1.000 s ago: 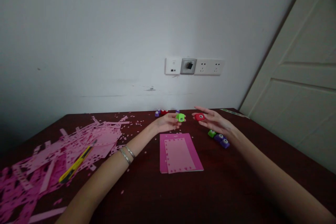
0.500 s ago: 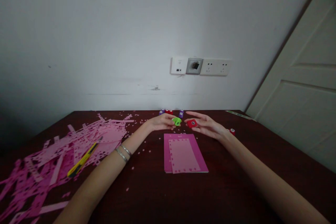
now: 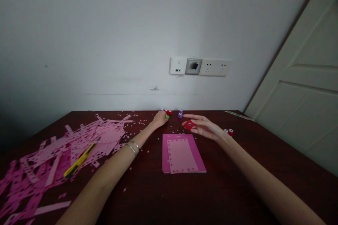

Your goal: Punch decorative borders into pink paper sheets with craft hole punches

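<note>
My left hand [image 3: 159, 119] reaches to the back of the table, its fingers closed around a small green paper punch [image 3: 167, 116] beside the red punches [image 3: 170, 112]. The fingertips are partly hidden behind the hand. In my right hand [image 3: 207, 127] is a red paper punch [image 3: 189, 124], pinched with its patterned hole facing me while the index finger stretches out. Below both hands lies a magenta sheet [image 3: 198, 154] with a smaller light pink sheet [image 3: 181, 154] on top, shapes punched along its edges.
Pink paper scraps [image 3: 52, 161] pile up at left, with a yellow utility knife [image 3: 79, 161] on them. Purple punches [image 3: 180, 114] stand at the back, another red punch [image 3: 231, 132] beyond my right wrist. A ruler-like strip [image 3: 239, 115] lies back right. Sockets [image 3: 213, 67] line the wall.
My left hand has moved away and left with the green punch, down to the back row. My right hand keeps the red punch, which has tilted slightly.
</note>
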`<state>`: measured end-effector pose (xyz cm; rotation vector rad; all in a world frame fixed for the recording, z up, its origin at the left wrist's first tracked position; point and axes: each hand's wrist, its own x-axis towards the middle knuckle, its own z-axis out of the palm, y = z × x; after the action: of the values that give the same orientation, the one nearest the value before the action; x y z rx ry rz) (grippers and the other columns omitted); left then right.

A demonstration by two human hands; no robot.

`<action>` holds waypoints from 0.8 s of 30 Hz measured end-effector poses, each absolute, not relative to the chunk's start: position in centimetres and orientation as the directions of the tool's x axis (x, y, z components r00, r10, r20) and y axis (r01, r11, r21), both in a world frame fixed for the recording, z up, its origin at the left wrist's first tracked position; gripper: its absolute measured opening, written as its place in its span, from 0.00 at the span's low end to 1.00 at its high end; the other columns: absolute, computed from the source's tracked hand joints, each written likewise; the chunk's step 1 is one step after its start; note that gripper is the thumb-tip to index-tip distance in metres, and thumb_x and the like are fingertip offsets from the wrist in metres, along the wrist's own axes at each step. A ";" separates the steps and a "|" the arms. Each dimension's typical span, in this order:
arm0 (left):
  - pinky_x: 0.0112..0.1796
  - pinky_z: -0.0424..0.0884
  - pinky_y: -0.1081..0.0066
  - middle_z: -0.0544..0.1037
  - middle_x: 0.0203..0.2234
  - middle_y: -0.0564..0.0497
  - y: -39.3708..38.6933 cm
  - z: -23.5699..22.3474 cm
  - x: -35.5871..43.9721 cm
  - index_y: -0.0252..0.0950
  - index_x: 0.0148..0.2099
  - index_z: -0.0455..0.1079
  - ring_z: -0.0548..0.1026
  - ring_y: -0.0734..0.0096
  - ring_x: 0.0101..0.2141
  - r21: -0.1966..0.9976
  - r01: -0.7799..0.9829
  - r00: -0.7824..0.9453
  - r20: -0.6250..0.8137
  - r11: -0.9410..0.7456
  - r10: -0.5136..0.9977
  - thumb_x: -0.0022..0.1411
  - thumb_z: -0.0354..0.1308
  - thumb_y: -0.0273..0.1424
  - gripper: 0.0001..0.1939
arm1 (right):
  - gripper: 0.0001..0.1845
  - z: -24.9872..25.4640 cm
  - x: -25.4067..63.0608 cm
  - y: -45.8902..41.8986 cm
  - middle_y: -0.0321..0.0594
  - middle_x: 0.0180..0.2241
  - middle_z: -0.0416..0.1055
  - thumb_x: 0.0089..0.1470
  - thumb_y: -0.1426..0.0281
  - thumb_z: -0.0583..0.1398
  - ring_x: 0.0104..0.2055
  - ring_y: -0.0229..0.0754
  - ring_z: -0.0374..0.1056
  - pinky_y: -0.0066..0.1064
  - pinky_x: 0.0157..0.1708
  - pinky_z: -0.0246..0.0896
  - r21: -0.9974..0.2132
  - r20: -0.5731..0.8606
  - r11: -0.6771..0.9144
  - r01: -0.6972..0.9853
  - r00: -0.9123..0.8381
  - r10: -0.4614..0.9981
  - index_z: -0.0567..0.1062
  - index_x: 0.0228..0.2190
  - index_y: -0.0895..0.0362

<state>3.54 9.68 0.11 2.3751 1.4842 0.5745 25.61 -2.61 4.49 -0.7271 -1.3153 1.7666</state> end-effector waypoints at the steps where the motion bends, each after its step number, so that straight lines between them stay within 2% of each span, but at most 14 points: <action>1: 0.36 0.64 0.70 0.75 0.32 0.44 9.7 0.0 3.6 0.31 0.35 0.70 0.72 0.63 0.35 0.417 0.798 0.386 0.199 -0.435 0.901 0.53 0.56 0.27 0.06 | 0.24 4.4 25.6 -2.5 0.49 0.43 0.73 0.50 0.72 0.61 0.41 0.39 0.70 0.26 0.39 0.65 -0.958 0.003 -0.142 -0.251 -0.502 0.865 0.68 0.50 0.59; 6: 0.39 0.64 0.68 0.73 0.37 0.43 9.4 0.0 3.6 0.31 0.42 0.67 0.70 0.61 0.40 0.326 0.838 0.356 0.284 -0.439 0.890 0.54 0.57 0.27 0.11 | 0.22 3.9 25.5 -2.0 0.50 0.41 0.74 0.49 0.71 0.62 0.38 0.38 0.71 0.24 0.35 0.66 -0.961 -0.049 -0.160 -0.226 -0.430 0.901 0.70 0.47 0.60; 8: 0.40 0.64 0.66 0.71 0.38 0.42 8.8 0.2 3.8 0.31 0.42 0.66 0.68 0.60 0.42 0.278 0.848 0.338 0.372 -0.452 0.864 0.55 0.56 0.27 0.11 | 0.22 3.7 25.5 -1.9 0.50 0.40 0.74 0.48 0.71 0.62 0.38 0.38 0.71 0.25 0.36 0.66 -0.960 -0.070 -0.173 -0.219 -0.410 0.909 0.70 0.47 0.61; 11: 0.42 0.64 0.64 0.70 0.37 0.44 7.2 1.2 4.3 0.32 0.37 0.67 0.67 0.63 0.43 0.226 0.765 0.379 0.600 -0.603 0.705 0.58 0.53 0.28 0.05 | 0.22 3.4 25.5 -1.7 0.50 0.39 0.74 0.48 0.70 0.62 0.37 0.39 0.71 0.26 0.36 0.66 -0.961 -0.097 -0.187 -0.202 -0.386 0.918 0.71 0.46 0.61; 14: 0.42 0.65 0.66 0.69 0.34 0.49 4.8 2.5 5.1 0.35 0.36 0.67 0.67 0.68 0.40 0.225 0.521 0.469 0.730 -0.824 0.497 0.60 0.52 0.30 0.05 | 0.19 2.9 25.6 -1.4 0.48 0.37 0.74 0.48 0.69 0.62 0.35 0.38 0.71 0.25 0.34 0.67 -0.961 -0.130 -0.207 -0.182 -0.362 0.923 0.72 0.44 0.61; 16: 0.41 0.66 0.67 0.69 0.34 0.50 3.3 3.3 5.5 0.35 0.35 0.68 0.66 0.70 0.40 0.189 0.390 0.540 0.745 -0.901 0.390 0.60 0.53 0.31 0.05 | 0.16 2.5 25.7 -1.1 0.47 0.36 0.74 0.48 0.70 0.62 0.34 0.37 0.71 0.23 0.33 0.66 -0.958 -0.144 -0.222 -0.183 -0.364 0.920 0.74 0.41 0.61; 18: 0.41 0.66 0.68 0.68 0.34 0.49 2.3 3.7 5.7 0.35 0.34 0.68 0.66 0.70 0.39 0.144 0.331 0.600 0.730 -0.933 0.326 0.60 0.53 0.31 0.05 | 0.14 2.2 25.7 -0.9 0.46 0.35 0.74 0.48 0.71 0.62 0.34 0.35 0.70 0.22 0.33 0.66 -0.952 -0.143 -0.231 -0.199 -0.376 0.916 0.75 0.38 0.62; 24: 0.39 0.66 0.69 0.68 0.34 0.47 1.6 3.6 5.9 0.33 0.35 0.70 0.66 0.70 0.39 0.043 0.318 0.687 0.678 -0.947 0.261 0.62 0.50 0.31 0.09 | 0.12 2.5 25.4 -1.2 0.45 0.32 0.74 0.46 0.72 0.63 0.32 0.34 0.70 0.22 0.33 0.66 -0.945 -0.160 -0.249 -0.214 -0.361 0.919 0.75 0.35 0.63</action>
<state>5.92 1.59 3.56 2.9564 0.5083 1.1691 25.38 -1.24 2.54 -0.9760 -1.1432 1.7329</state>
